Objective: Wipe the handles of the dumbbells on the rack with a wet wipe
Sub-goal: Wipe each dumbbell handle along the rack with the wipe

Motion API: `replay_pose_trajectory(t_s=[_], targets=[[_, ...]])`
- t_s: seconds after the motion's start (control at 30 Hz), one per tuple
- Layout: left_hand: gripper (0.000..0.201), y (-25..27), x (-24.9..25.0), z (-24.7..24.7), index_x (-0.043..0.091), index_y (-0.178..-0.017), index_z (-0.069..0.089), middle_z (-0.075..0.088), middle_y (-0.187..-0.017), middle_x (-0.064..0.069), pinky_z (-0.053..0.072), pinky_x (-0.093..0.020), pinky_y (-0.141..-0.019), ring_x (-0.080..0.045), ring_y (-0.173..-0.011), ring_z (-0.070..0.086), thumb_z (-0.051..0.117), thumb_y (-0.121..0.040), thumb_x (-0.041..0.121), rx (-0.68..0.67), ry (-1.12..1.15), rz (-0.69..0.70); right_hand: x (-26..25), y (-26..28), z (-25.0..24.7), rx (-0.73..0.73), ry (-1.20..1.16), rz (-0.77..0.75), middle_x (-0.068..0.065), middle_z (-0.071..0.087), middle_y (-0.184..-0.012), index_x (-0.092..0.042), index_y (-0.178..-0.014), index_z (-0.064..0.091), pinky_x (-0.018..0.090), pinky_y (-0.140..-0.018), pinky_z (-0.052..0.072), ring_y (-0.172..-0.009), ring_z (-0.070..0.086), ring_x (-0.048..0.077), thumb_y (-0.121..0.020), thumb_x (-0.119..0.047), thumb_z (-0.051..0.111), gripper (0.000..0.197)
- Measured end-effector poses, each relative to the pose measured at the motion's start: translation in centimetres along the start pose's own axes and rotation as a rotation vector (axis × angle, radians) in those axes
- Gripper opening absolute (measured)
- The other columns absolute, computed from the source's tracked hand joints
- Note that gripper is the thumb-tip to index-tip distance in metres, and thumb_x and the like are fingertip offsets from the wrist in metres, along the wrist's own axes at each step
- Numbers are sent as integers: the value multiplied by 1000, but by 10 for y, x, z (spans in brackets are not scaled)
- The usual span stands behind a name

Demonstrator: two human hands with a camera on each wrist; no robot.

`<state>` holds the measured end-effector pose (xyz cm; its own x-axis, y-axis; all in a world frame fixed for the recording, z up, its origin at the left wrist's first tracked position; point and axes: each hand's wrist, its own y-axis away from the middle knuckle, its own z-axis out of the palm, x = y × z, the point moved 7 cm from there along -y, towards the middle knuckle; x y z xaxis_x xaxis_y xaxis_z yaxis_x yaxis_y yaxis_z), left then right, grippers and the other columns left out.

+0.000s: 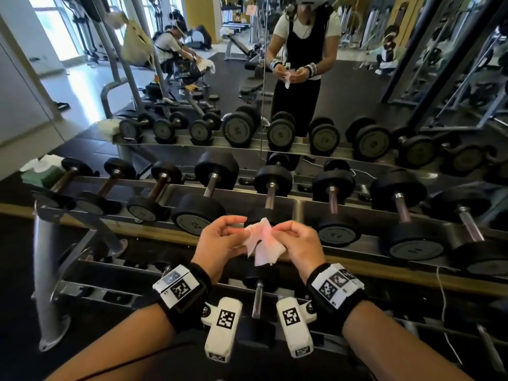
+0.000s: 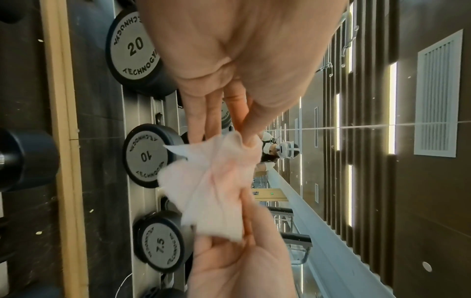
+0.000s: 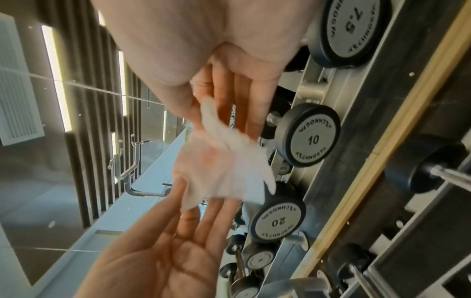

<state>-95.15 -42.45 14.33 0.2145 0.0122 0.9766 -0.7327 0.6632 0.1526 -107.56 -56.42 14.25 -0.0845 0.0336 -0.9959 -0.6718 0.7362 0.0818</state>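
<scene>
I hold a crumpled white wet wipe (image 1: 262,240) in the air between both hands, above the front edge of the dumbbell rack (image 1: 310,213). My left hand (image 1: 237,228) pinches its left edge and my right hand (image 1: 280,229) pinches its right edge. In the left wrist view the thumb and fingers of the left hand (image 2: 244,139) nip the wipe (image 2: 214,181). In the right wrist view the right hand (image 3: 203,104) nips the wipe (image 3: 219,167). Black dumbbells lie in a row: the 20 (image 1: 198,213), the 7.5 (image 1: 339,232), and the 10 (image 2: 145,155), whose handle (image 1: 270,195) shows just beyond the wipe.
A green pack of wipes (image 1: 41,171) sits at the rack's far left end. A mirror (image 1: 357,92) stands right behind the rack and reflects me and another seated person. A lower tier holds more dumbbells (image 1: 257,298). The rack's steel leg (image 1: 49,284) stands at the left.
</scene>
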Motion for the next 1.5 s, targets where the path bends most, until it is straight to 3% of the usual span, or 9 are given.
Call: replay_pose_trajectory(t_s=[0.17,0.27,0.53,0.73,0.9,1.07,1.23,1.4,1.5], targets=[[25,-42,17,-12,10,-116,62,62,-97,-16,56,-55,-84,-28,-88,66,55,-96,-2,30,29,16,-11,-52,-2,-5,165,-45,1,66,-83,-14,-88,67,24,-70,46,-81,61,15,-89,-9,66,4],[32,-72,25,-10,16,-127,56,65,-99,-11,59,-46,-72,-27,-87,67,56,-97,5,-17,60,8,-19,-85,9,5,218,-97,2,66,-89,-18,-88,62,21,-67,44,-81,61,14,-89,-11,66,8],[71,-159,37,-13,14,-145,41,74,-97,-16,57,-39,-89,-28,-101,70,68,-83,-9,-158,-7,-88,-35,-158,37,-70,312,-213,-6,64,-112,-21,-90,67,35,-100,46,-109,59,9,-89,-7,65,14],[63,-204,41,-4,10,-142,47,75,-103,-14,59,-36,-84,-28,-97,73,71,-85,-1,-208,-24,-135,-26,-183,57,-216,400,-194,-25,65,-100,-48,-93,61,9,-69,45,-86,60,-6,-73,-42,81,29],[59,-224,48,1,5,-136,54,77,-96,-9,58,-25,-76,-21,-93,74,74,-81,-3,-229,-191,-83,-26,-206,50,-199,289,-119,0,75,-87,-19,-94,70,34,-78,58,-80,70,15,-79,-28,81,20],[47,-236,59,6,16,-126,63,78,-89,-5,60,-29,-77,-19,-86,75,75,-82,4,-179,-301,-53,-29,-218,43,-262,168,-64,2,75,-86,-19,-90,73,22,-70,56,-81,71,17,-88,-21,73,3],[40,-245,73,10,21,-122,66,72,-78,-2,54,-31,-83,-15,-81,69,72,-86,6,-129,-413,13,-27,-238,18,-109,50,34,13,63,-80,-5,-81,67,48,-82,51,-80,59,28,-93,-6,61,13],[37,-247,82,16,25,-124,60,65,-80,-2,55,-30,-77,-14,-79,65,61,-93,5,-131,-499,115,-45,-242,7,-142,123,-38,17,70,-81,-15,-92,66,45,-71,55,-76,66,33,-93,-17,65,3],[44,-247,76,16,30,-129,54,69,-91,2,55,-32,-81,-13,-88,66,61,-93,6,-88,-463,133,-51,-242,3,-115,102,-61,20,71,-84,-32,-118,59,50,-79,56,-80,69,35,-92,-17,66,31]])
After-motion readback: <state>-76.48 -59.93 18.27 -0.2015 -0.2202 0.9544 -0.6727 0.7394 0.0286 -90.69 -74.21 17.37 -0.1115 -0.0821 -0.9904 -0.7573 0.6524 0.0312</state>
